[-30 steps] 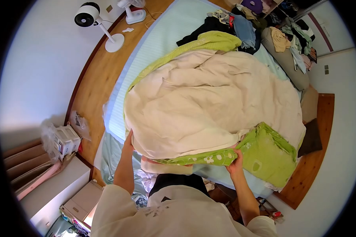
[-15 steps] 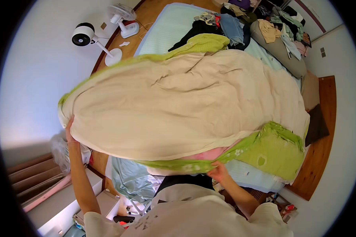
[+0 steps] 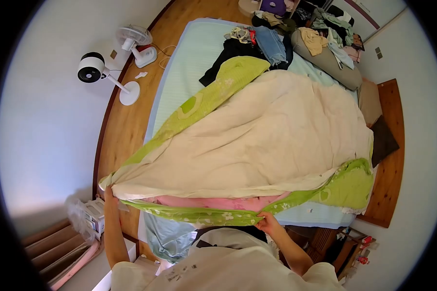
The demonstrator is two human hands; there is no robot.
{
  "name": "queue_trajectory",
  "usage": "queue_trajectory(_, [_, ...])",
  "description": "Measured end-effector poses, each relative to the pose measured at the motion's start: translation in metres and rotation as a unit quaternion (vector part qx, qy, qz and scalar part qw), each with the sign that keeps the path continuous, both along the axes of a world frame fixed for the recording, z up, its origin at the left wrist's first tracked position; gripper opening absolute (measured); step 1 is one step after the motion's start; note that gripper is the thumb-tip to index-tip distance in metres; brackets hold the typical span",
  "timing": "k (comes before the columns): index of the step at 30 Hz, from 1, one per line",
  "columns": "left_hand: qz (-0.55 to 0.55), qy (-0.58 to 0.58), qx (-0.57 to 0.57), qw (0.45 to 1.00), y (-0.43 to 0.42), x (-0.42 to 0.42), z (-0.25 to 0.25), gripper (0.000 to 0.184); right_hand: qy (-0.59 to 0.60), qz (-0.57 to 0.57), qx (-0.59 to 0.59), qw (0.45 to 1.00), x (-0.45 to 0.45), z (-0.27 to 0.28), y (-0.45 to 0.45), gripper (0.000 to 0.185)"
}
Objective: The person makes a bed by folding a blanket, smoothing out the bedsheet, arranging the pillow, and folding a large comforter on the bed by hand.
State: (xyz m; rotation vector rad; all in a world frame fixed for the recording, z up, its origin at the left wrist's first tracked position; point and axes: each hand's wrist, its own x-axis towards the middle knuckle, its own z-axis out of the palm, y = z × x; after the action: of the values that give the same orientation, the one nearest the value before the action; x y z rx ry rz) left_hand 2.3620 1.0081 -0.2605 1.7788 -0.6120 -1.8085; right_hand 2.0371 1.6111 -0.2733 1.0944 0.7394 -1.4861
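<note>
A large quilt cover with a cream side (image 3: 257, 136) and a green patterned side (image 3: 194, 109) is spread across the bed. My left hand (image 3: 109, 193) grips its far left corner, pulled out past the bed's edge. My right hand (image 3: 264, 221) is closed on the green near edge (image 3: 218, 216), in front of my body. Between the cream layer and the green edge, a pink layer (image 3: 213, 202) shows along the opening. The green part (image 3: 347, 191) at the right lies bunched near the headboard.
Two white fans (image 3: 129, 93) (image 3: 145, 56) stand on the wooden floor at the upper left. Clothes (image 3: 272, 46) are heaped on the bed's far side. A dark cushion (image 3: 384, 140) rests by the wooden headboard (image 3: 390, 184). A white rack (image 3: 96, 216) stands at the left.
My left hand has swung out to the left and then lower with the corner, stretching the cover into a point. My right hand has shifted left along the green edge, and more pink shows.
</note>
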Motion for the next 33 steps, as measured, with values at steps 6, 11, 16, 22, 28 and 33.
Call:
queue_trajectory(6, [-0.099, 0.068, -0.001, 0.993, -0.043, -0.100, -0.057, 0.022, 0.093, -0.039, 0.032, 0.994, -0.051, -0.033, 0.012, 0.024])
queue_trajectory(11, [-0.104, 0.041, -0.140, 0.984, -0.019, -0.282, -0.008, 0.014, 0.163, -0.173, 0.032, 0.971, -0.157, 0.000, -0.047, 0.027])
queue_trajectory(16, [-0.100, 0.075, -0.184, 0.975, -0.031, -0.382, 0.000, 0.033, 0.257, -0.246, 0.054, 0.933, -0.245, -0.030, -0.075, 0.030])
queue_trajectory(22, [-0.011, 0.089, -0.245, 0.965, -0.004, -0.454, -0.014, 0.048, 0.380, 0.135, 0.064, 0.913, -0.339, -0.059, -0.174, 0.039])
queue_trajectory(28, [-0.100, -0.044, -0.205, 0.973, 0.112, -0.406, -0.066, 0.058, 0.425, 0.227, -0.080, 0.872, -0.380, -0.142, -0.367, 0.030])
queue_trajectory(33, [-0.016, -0.106, -0.099, 0.989, 0.197, -0.353, -0.080, 0.059, 0.376, 0.301, 0.057, 0.875, -0.372, -0.151, -0.460, 0.033])
